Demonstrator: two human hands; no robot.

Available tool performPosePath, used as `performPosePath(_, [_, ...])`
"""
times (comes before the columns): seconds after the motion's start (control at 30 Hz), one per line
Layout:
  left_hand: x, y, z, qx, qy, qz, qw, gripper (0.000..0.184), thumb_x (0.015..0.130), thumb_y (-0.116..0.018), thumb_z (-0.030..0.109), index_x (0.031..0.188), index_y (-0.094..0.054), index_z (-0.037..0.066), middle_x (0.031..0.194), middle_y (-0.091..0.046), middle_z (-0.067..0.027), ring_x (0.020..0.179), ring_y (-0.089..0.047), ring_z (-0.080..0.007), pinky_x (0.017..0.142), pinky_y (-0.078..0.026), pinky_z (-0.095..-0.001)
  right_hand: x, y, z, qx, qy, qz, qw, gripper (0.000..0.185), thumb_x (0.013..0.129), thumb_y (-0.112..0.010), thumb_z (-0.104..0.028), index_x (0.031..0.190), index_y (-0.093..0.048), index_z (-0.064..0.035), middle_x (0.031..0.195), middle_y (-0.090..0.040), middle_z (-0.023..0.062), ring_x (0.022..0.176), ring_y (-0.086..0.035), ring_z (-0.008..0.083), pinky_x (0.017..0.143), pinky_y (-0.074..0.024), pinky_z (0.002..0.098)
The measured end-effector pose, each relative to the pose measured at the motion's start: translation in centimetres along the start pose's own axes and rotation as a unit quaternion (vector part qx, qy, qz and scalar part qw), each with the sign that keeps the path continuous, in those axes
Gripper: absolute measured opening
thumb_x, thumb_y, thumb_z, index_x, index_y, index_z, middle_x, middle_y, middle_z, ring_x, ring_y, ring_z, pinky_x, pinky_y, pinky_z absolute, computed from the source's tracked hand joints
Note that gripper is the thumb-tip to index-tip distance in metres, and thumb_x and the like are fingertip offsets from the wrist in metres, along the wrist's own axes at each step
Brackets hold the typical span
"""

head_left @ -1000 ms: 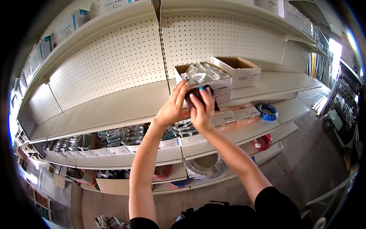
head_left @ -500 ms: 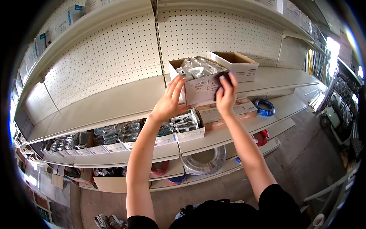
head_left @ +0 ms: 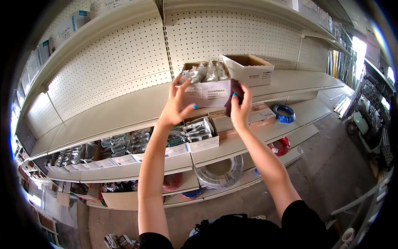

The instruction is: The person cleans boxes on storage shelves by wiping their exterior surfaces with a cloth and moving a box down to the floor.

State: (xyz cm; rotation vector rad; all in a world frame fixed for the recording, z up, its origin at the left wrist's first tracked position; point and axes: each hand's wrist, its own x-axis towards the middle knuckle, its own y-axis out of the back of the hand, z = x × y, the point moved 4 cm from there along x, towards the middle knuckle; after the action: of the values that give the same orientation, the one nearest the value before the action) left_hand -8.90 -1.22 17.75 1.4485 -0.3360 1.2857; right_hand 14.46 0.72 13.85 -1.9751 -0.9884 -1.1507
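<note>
The left hand (head_left: 171, 108) is spreading fingers against one white box (head_left: 207, 94), upper centre; the right hand (head_left: 241, 110) is clutching one dark cloth (head_left: 236, 88) at its right end. One more carton (head_left: 251, 76) is standing further right.

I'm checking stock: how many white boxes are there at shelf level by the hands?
2: a filled white box between the left hand and right hand, and another white box behind it, rightward. Any directly behind these would be hidden.
</note>
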Motion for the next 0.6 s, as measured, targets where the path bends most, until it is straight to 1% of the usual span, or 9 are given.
performPosePath(0.1, [0.0,1.0,-2.0,0.065,0.043,0.098,0.992,0.067,0.083,-0.061,0.038,0.140,-0.040,0.010,0.150,-0.019,-0.0234,0.133,-0.028,-0.0442,0.106,-0.029,-0.0507,-0.9,-0.5,-3.2,0.018,0.078,-0.030,0.996,0.037,0.078,-0.055,-0.001,0.115,-0.053,-0.0017,0.115,-0.056,0.0184,0.104,-0.056,0.0360,0.091,-0.0445,0.0410])
performPosePath(0.13, [-0.2,1.3,-1.9,0.090,0.056,0.135,0.985,0.062,0.087,-0.057,0.039,0.140,-0.041,0.011,0.150,-0.019,-0.0226,0.135,-0.026,-0.0426,0.108,-0.026,-0.0511,-1.3,-0.9,-3.9,0.035,0.096,-0.047,0.994,0.037,0.077,-0.055,0.000,0.114,-0.054,-0.0016,0.116,-0.056,0.0185,0.103,-0.057,0.0364,0.089,-0.0457,0.0409])
performPosePath(0.2, [-0.2,1.3,-0.5,0.181,0.022,0.161,0.970,0.067,0.085,-0.058,0.045,0.140,-0.040,0.012,0.150,-0.019,-0.0227,0.136,-0.023,-0.0415,0.109,-0.022,-0.0543,-1.6,-1.1,-5.3,0.078,0.127,-0.097,0.984,0.038,0.075,-0.057,0.002,0.112,-0.056,-0.0022,0.118,-0.056,0.0191,0.102,-0.058,0.0367,0.087,-0.0479,0.0405])
performPosePath(0.23, [-0.2,1.3,0.3,0.225,0.003,0.175,0.958,0.069,0.084,-0.058,0.047,0.141,-0.039,0.012,0.150,-0.019,-0.0227,0.137,-0.022,-0.0410,0.109,-0.021,-0.0559,-1.6,-1.0,-5.6,0.103,0.131,-0.127,0.978,0.038,0.076,-0.057,0.001,0.114,-0.055,-0.0018,0.118,-0.055,0.0200,0.104,-0.057,0.0372,0.089,-0.0466,0.0406])
performPosePath(0.3, [-0.5,0.0,1.4,0.265,-0.087,0.128,0.952,0.094,0.071,-0.071,0.055,0.145,-0.031,0.012,0.149,-0.021,-0.0225,0.139,-0.020,-0.0415,0.106,-0.011,-0.0676,-1.5,-0.8,-5.1,0.117,0.132,-0.116,0.978,0.038,0.078,-0.056,0.001,0.116,-0.053,-0.0003,0.120,-0.055,0.0203,0.107,-0.056,0.0366,0.092,-0.0448,0.0409])
performPosePath(0.37, [-0.5,-2.4,2.8,0.252,-0.110,0.067,0.959,0.105,0.062,-0.077,0.055,0.144,-0.030,0.008,0.147,-0.026,-0.0219,0.139,-0.021,-0.0396,0.105,-0.010,-0.0705,-1.6,-0.8,-3.2,0.136,0.067,-0.060,0.987,0.040,0.081,-0.053,0.001,0.120,-0.049,0.0004,0.123,-0.052,0.0188,0.113,-0.052,0.0326,0.100,-0.0392,0.0404])
performPosePath(0.43, [-0.3,-4.3,2.9,0.327,-0.070,0.020,0.942,0.109,0.057,-0.082,0.047,0.143,-0.029,0.005,0.145,-0.029,-0.0204,0.137,-0.024,-0.0394,0.105,-0.012,-0.0706,-1.1,-0.7,-1.4,0.113,0.024,-0.017,0.993,0.042,0.082,-0.052,0.001,0.124,-0.045,0.0000,0.126,-0.049,0.0186,0.117,-0.048,0.0328,0.103,-0.0358,0.0408])
performPosePath(0.53, [0.4,-4.9,3.5,0.300,-0.027,0.058,0.952,0.112,0.049,-0.089,0.034,0.140,-0.030,0.004,0.141,-0.032,-0.0197,0.132,-0.030,-0.0418,0.105,-0.020,-0.0667,-0.2,-0.9,0.5,0.102,0.008,-0.008,0.995,0.043,0.083,-0.051,0.001,0.125,-0.043,-0.0002,0.127,-0.048,0.0182,0.118,-0.047,0.0332,0.103,-0.0346,0.0409])
performPosePath(0.6, [0.9,-4.5,4.0,0.297,-0.024,0.048,0.953,0.112,0.047,-0.090,0.029,0.138,-0.031,0.002,0.137,-0.035,-0.0199,0.127,-0.033,-0.0422,0.104,-0.026,-0.0648,-0.1,-1.1,1.2,0.098,0.015,-0.019,0.995,0.043,0.082,-0.052,0.001,0.125,-0.044,-0.0004,0.126,-0.049,0.0181,0.118,-0.047,0.0330,0.103,-0.0347,0.0407])
